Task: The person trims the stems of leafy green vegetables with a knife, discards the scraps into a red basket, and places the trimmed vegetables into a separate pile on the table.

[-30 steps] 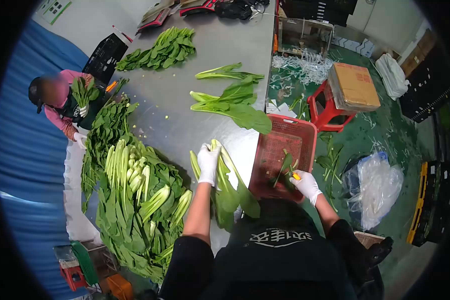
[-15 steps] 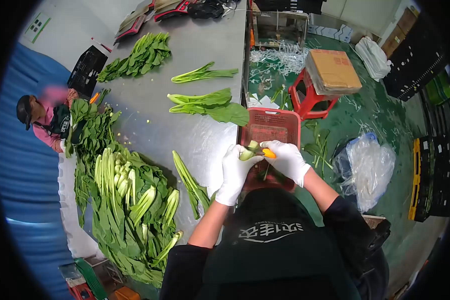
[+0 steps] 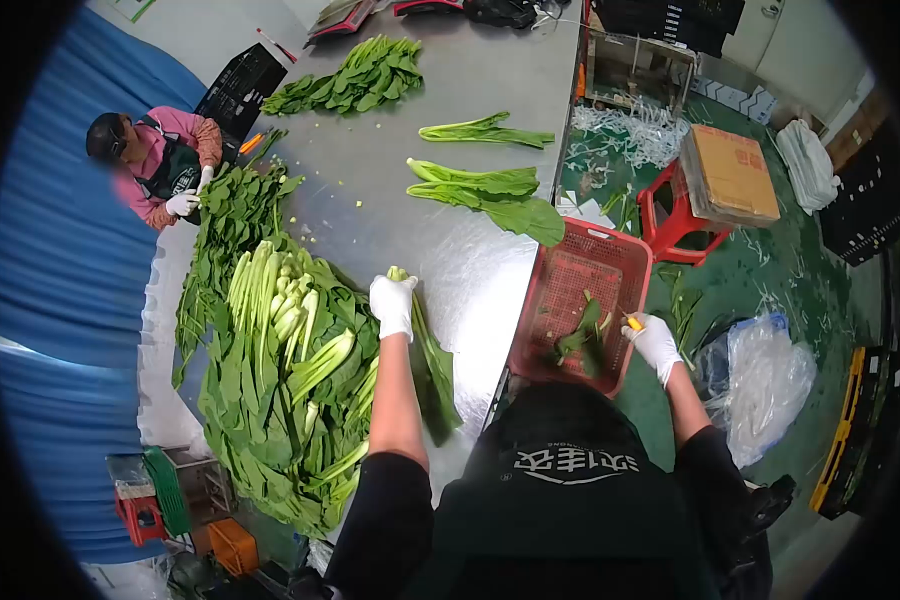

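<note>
The left hand [image 3: 394,305], in a white glove, grips a stalk [image 3: 398,273] over the table [image 3: 510,270], the pale end poking out above the fingers; long leaves [image 3: 435,385] lie just beside the wrist. The right hand [image 3: 653,347], gloved too, is closed on a small orange-handled tool [image 3: 634,323] (its tip is too small to make out) at the right rim of a red basket [image 3: 523,335]. Leafy scraps [image 3: 580,337] lie inside. A big pile of greens [image 3: 260,400] sits left of the left hand, and two loose bunches, one upper [image 3: 485,131] and one lower [image 3: 490,190], lie farther up the table. Across the pile, a co-worker [image 3: 165,165] has gloved hands near its far edge.
</note>
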`<state>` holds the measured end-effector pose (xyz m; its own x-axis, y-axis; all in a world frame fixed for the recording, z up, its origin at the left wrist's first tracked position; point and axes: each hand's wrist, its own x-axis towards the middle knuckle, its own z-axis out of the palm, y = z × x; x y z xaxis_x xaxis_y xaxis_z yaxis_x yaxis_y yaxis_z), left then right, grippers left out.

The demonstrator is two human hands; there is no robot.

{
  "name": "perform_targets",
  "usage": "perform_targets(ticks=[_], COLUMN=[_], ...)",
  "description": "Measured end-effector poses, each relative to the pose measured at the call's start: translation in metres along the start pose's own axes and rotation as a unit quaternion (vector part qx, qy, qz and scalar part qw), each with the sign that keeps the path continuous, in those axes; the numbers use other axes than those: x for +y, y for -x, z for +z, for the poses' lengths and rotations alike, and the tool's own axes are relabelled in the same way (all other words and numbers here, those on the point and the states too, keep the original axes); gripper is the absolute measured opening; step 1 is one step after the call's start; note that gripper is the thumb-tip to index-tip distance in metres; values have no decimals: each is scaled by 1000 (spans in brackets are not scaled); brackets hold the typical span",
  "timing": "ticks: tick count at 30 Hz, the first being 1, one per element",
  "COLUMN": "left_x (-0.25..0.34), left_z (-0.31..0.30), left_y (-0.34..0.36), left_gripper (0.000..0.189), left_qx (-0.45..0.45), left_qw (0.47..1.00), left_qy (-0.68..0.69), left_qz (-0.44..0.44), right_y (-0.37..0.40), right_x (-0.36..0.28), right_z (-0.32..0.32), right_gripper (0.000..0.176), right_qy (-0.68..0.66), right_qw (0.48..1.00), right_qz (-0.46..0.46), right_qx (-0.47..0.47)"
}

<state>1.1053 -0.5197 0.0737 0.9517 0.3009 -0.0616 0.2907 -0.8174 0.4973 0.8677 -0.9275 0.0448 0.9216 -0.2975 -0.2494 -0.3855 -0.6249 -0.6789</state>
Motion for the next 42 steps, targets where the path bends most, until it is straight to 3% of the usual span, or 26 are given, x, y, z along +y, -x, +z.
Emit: perform_targets(ticks=[1, 4, 5, 7, 10, 12, 14, 18, 24, 25, 27, 29, 31, 32, 33, 35, 36, 37, 38, 39, 41, 42], left_x=[-2, -18, -15, 26, 100, 109, 125, 143, 143, 141, 138, 139, 137, 146, 150, 156, 161, 170, 169, 169, 166, 165], left_z=[2, 21, 20, 4, -46, -40, -38, -45, -49, -49, -51, -48, -43, -46, -40, -28, -26, -25, -20, -17, -19, -20], left_y=[-4, -3, 2, 36, 108, 130, 151, 170, 176, 177, 176, 163, 155, 159, 161, 168, 172, 180, 177, 173, 164, 159], left_gripper=[41, 42, 37, 26, 15, 21, 25, 23, 23, 23, 23, 23, 22, 21, 21, 24, 27, 31, 31, 32, 30, 29], left_qx=[-27, -9, -21, -168, -336, -362, -352, -403, -416, -418, -414, -381, -359, -365, -367, -307, -325, -364, -379, -394, -420, -448], left_qw=[996, 993, 996, 952, 862, 856, 847, 835, 827, 826, 805, 813, 814, 814, 813, 867, 865, 844, 824, 802, 806, 808], left_qy=[-80, -110, -49, 257, 378, 353, 353, 329, 313, 312, 380, 390, 444, 443, 443, 330, 298, 355, 389, 423, 387, 350], left_qz=[-2, 32, 78, 7, 33, 102, 182, 179, 213, 214, 189, 204, 109, 89, 89, 213, 238, 169, 160, 151, 156, 157], right_y=[1, 10, 12, 15, 21, 19, 18, 22, 22, 16, 0, -2, 5, 10, 7, 6, -1, -12, -18, -20, -17, -17], right_x=[-5, -41, -50, -66, -110, -119, -124, -138, -121, -111, -86, -80, -89, -122, -127, -162, -164, -163, -164, -165, -166, -162], right_z=[6, 3, 2, -2, -22, -25, -27, -38, -26, -24, -24, -26, -27, -42, -35, -39, -26, -15, -17, -20, -28, -32], right_gripper=[32, 34, 34, 33, 28, 27, 28, 30, 25, 25, 26, 32, 34, 32, 29, 26, 25, 24, 21, 21, 17, 12], right_qy=[-28, 33, 51, 24, 11, 29, 7, 72, 44, 43, 185, 148, -61, -145, -306, -450, -395, -336, -331, -331, -364, -312], right_qw=[999, 999, 998, 998, 991, 986, 965, 964, 956, 957, 981, 988, 995, 987, 948, 886, 913, 933, 915, 914, 924, 936], right_qz=[20, -8, -18, -60, -130, -161, -255, -254, -273, -271, -28, -22, -71, -6, -21, -53, -88, -127, -226, -231, -118, -161], right_qx=[-11, -32, -33, -18, -6, 19, 55, 39, 97, 98, -55, -29, -29, -69, -80, -98, -51, -2, 38, 38, -10, 0])
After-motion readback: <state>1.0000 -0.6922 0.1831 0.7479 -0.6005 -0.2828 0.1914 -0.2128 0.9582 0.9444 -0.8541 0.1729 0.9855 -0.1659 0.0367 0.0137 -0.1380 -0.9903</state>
